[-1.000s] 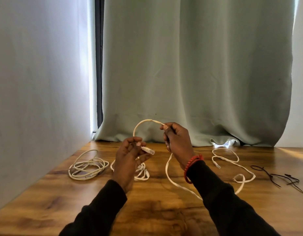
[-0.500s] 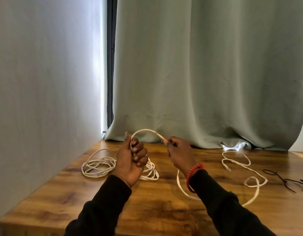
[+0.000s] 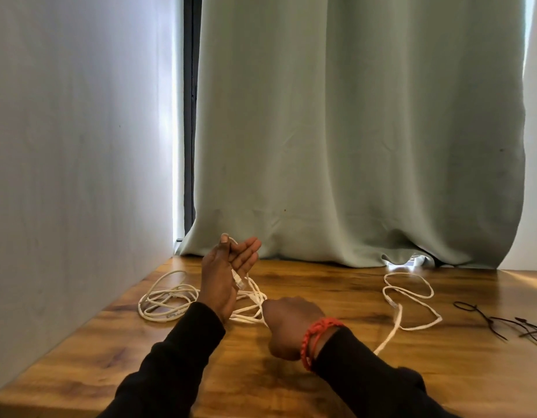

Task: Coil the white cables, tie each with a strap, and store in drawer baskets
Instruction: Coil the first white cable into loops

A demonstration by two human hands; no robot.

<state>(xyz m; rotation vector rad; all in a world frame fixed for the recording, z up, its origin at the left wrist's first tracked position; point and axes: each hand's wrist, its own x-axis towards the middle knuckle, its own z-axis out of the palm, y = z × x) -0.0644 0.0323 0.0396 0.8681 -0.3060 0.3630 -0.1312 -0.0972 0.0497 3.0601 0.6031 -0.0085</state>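
A: Right, hands first?

B: Left hand (image 3: 223, 276) is up off the wooden table (image 3: 336, 297), palm turned right, fingers straight and loose. Thumb pins the white cable (image 3: 397, 322) against the palm, plug end hanging at the heel of the hand. Right hand (image 3: 291, 325) sits lower, nearer the person, fingers curled round the same cable; red bracelet (image 3: 314, 339) on that wrist.

A: Cable runs where?

B: From the right fist it passes under the sleeve, comes out right of the hand, then loops loosely toward the curtain (image 3: 351, 131), other plug w/in the loops.

A: Other stuff rel. to the left hand?

B: Two loose cable bundles (image 3: 167, 298) just behind and left of it, close to the wall (image 3: 80, 146). Black straps (image 3: 499, 322) well apart, far right near the frame edge.

A: Room?

B: Bare wood between right hand and loops; front table edge at lower left.
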